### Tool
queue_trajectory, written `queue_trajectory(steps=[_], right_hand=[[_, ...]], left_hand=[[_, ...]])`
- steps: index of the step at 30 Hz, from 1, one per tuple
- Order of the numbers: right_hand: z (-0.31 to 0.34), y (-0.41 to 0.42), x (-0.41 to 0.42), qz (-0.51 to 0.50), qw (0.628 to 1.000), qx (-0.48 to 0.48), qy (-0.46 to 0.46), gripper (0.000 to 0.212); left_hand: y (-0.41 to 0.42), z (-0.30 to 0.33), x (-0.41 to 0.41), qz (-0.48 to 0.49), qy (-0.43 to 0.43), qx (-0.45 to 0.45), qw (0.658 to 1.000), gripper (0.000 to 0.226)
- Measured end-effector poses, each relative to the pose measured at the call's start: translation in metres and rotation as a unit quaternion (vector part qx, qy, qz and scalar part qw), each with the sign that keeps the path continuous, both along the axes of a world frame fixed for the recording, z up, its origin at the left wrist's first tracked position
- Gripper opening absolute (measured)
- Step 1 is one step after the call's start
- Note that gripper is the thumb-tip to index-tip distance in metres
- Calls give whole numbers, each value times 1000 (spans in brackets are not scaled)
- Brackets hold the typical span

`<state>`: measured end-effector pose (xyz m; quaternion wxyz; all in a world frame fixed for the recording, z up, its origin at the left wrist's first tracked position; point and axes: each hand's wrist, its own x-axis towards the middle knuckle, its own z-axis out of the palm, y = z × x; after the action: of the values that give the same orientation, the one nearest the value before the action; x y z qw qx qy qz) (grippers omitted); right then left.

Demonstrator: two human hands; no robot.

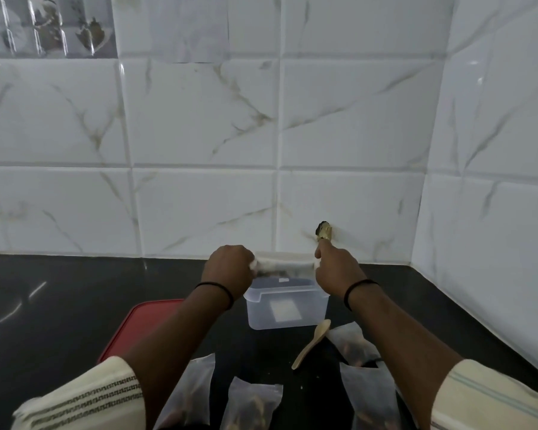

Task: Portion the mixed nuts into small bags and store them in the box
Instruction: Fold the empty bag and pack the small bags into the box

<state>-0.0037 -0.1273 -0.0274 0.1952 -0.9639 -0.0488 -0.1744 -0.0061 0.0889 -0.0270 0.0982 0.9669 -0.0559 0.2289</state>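
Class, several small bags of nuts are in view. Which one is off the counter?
The bag stretched between both hands above the clear box; the others lie on the counter.

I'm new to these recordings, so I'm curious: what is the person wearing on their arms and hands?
Both hands, left hand and right hand, are bare, with no gloves. Each wrist carries a thin black band. The forearms are uncovered; loose cream sleeves are pushed up near the elbows, the left sleeve edged with a dark patterned stripe, the right sleeve with faint pale stripes.

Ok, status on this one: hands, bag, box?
Left hand, right hand pinch one bag by its ends, above open box. Filled bags wait nearby. Nothing blocking.
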Motion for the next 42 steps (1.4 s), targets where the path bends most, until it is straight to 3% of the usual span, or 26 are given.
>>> queue_trajectory(steps=[2,8,12,16,19,23,26,31,35,38,40,42], right_hand=[[-4,-2,8,-5,999,-35,-7,23],[-7,1,26,3,993,-113,-16,24],[-15,5,36,4,980,-196,-39,23],[-15,8,47,19,981,-195,10,23],[-11,11,55,43,976,-208,42,19],[-3,15,58,70,961,-254,81,20],[2,19,52,91,945,-275,150,36],[3,24,43,110,936,-240,232,48],[10,23,33,100,933,-165,305,57],[11,22,26,100,936,-64,332,67],[11,23,23,96,939,-44,328,68],[12,24,21,92,939,-43,327,69]], left_hand=[[0,-4,6,13,-15,50,999,10],[-12,-9,21,14,-48,205,978,34],[-18,-12,37,6,-3,271,963,34],[-23,-6,48,-9,101,288,952,30],[-29,1,51,-19,169,287,943,14],[-31,3,55,-16,166,316,934,13],[-30,1,58,5,148,312,939,23],[-30,0,56,23,195,273,942,17],[-35,12,48,-7,304,294,906,40],[-38,14,47,-27,316,309,896,32],[-37,9,51,2,311,297,903,24],[-33,5,53,26,311,270,911,30]])
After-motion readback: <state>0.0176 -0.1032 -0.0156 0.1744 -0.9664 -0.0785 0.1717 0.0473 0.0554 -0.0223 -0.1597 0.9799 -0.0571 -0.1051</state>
